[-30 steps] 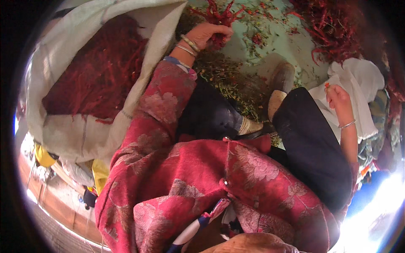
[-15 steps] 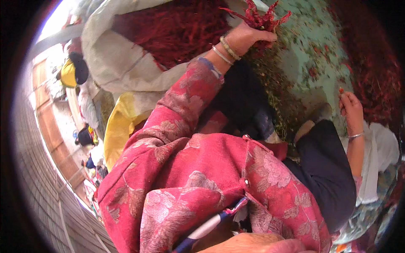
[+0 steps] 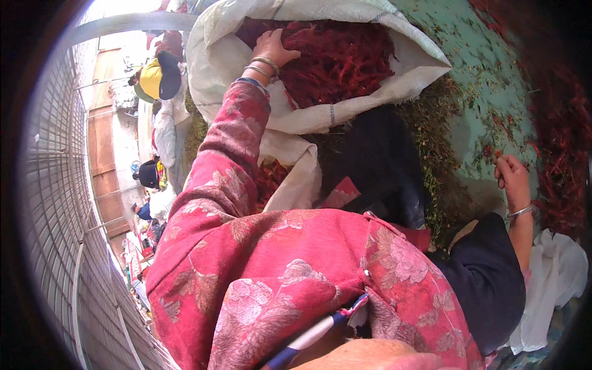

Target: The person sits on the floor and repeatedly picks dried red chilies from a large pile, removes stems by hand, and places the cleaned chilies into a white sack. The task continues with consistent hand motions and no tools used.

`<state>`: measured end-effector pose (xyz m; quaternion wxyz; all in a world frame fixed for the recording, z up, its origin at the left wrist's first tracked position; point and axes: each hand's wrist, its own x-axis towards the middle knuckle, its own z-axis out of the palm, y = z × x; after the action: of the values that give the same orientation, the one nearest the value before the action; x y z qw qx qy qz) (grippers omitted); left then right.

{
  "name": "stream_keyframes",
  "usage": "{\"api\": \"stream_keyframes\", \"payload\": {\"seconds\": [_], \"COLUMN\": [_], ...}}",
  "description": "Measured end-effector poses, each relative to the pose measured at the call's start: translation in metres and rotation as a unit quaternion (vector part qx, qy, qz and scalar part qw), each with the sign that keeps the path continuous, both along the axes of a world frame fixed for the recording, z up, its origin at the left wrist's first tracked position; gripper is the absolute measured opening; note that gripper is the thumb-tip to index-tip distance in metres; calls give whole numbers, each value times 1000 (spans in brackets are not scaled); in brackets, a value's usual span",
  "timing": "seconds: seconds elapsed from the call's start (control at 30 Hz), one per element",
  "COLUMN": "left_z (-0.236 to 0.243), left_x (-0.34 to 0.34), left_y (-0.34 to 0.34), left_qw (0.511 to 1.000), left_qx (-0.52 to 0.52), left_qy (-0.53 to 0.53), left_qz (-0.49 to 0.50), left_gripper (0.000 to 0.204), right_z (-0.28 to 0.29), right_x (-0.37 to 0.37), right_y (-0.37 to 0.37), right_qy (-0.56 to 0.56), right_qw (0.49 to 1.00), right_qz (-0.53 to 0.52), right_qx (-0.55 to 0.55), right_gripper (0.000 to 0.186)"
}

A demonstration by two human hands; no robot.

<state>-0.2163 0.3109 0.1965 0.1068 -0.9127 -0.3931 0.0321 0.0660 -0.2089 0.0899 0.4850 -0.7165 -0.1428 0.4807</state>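
My left hand (image 3: 274,49), with bangles at the wrist, is at the left part of a white woven sack's opening, over the dried red chilies (image 3: 345,58) inside. Its thumb is apart from its fingers, and no bunch shows in it; the fingertips are partly hidden against the dark red heap. The white sack (image 3: 333,114) has its rim folded outward. On the right, my right hand (image 3: 512,176) is closed in a pinch above the green ground, with a small red chili piece (image 3: 497,153) at its fingertips.
A long heap of red chilies (image 3: 561,135) lies along the right. Stems and leaf scraps (image 3: 441,123) cover the ground beside my legs. A second sack (image 3: 299,185) with chilies stands close to my left arm. Wire mesh (image 3: 61,203) and people in the distance are at far left.
My left hand has moved left from above the ground to the sack, and the chili bunch it held is no longer seen in it. The view has shifted; my right hand keeps its pinch.
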Motion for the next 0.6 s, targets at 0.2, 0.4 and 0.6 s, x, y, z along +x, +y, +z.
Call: {"api": "stream_keyframes", "payload": {"seconds": [0.2,0.4,0.6], "left_z": [39,-16,-37], "left_x": [47,134,193], "left_y": [-25,-204,-340], "left_qw": [987,882,794], "left_qx": [-91,-396,-484], "left_qy": [-103,-102,34], "left_qz": [-82,-234,-366], "left_gripper": [40,26,41], "right_z": [10,4,20], "right_x": [4,-10,-21], "right_y": [-7,-3,-7], "right_qy": [18,42,47], "right_qw": [1000,999,998], "right_qz": [11,17,42], "right_qx": [2,16,4], "right_gripper": [14,13,11]}}
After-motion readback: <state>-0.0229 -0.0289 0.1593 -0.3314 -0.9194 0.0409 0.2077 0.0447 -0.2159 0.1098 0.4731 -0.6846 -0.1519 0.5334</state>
